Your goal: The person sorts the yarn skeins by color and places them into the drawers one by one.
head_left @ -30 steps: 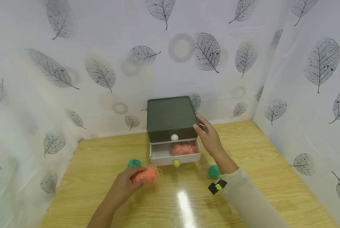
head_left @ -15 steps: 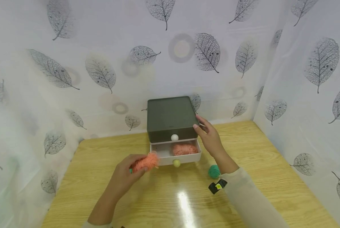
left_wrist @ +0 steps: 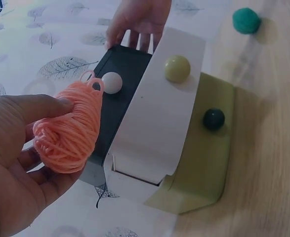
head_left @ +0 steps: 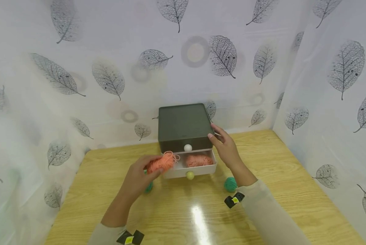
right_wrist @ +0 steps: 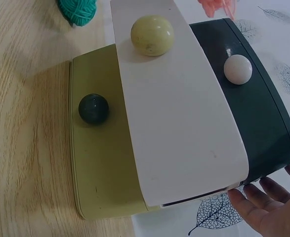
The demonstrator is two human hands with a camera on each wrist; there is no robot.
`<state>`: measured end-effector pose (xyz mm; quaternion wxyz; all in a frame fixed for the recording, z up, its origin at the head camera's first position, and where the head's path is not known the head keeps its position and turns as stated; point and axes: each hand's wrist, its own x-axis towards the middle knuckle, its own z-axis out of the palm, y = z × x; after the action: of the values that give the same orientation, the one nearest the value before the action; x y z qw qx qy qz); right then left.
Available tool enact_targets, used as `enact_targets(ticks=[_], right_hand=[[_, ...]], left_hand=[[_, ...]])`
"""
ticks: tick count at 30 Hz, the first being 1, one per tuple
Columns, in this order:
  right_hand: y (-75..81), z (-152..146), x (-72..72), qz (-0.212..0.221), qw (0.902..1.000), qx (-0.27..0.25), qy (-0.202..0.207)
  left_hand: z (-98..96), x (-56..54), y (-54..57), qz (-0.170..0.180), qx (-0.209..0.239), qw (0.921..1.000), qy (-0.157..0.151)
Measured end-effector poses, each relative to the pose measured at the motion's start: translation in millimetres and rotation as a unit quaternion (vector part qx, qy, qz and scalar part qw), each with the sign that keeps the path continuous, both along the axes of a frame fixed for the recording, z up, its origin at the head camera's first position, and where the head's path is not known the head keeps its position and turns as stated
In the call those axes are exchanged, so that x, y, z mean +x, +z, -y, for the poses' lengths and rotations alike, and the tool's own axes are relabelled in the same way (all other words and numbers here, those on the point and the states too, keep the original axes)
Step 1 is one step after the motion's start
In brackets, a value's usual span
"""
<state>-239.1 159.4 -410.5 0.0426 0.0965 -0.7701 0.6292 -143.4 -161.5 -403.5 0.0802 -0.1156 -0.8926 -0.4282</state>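
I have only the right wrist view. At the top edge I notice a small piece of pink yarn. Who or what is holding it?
Observer: The left hand holds it; it is a salmon-pink yarn bundle.
Operator: Thank you. The white drawer is pulled out, but I see only its front. Is there something inside?
Observer: Yes, a second yarn bundle, also salmon-pink, lies in the right part of it.
Operator: I also see one green yarn ball near my top edge. Is there another one on the table?
Observer: Yes, another green ball lies on the other side of the drawer, close to the right sleeve.
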Motion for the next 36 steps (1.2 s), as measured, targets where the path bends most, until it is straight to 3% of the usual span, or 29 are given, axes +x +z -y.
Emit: enact_targets(ticks=[5, 22, 28, 36], right_hand=[[-0.1, 1, 0.1, 0.002, 1.0000, -0.002, -0.001], [1.8, 0, 0.5, 0.003, 1.0000, 0.006, -0.006], [0.6, 0, -1.0, 0.000, 1.0000, 0.005, -0.004], [1.4, -1, -0.4, 0.004, 0.9999, 0.009, -0.006]], left_hand=[[-6.8, -9.0, 2.0, 0.010, 0.007, 0.9999, 0.004], [-23.0, -30.7, -14.3, 0.013, 0.056, 0.9983, -0.011], [-27.9, -34.2, -18.5, -0.002, 0.044, 0.9989, -0.016], [-30.6, -36.3, -19.2, 0.006, 0.034, 0.9990, -0.028]])
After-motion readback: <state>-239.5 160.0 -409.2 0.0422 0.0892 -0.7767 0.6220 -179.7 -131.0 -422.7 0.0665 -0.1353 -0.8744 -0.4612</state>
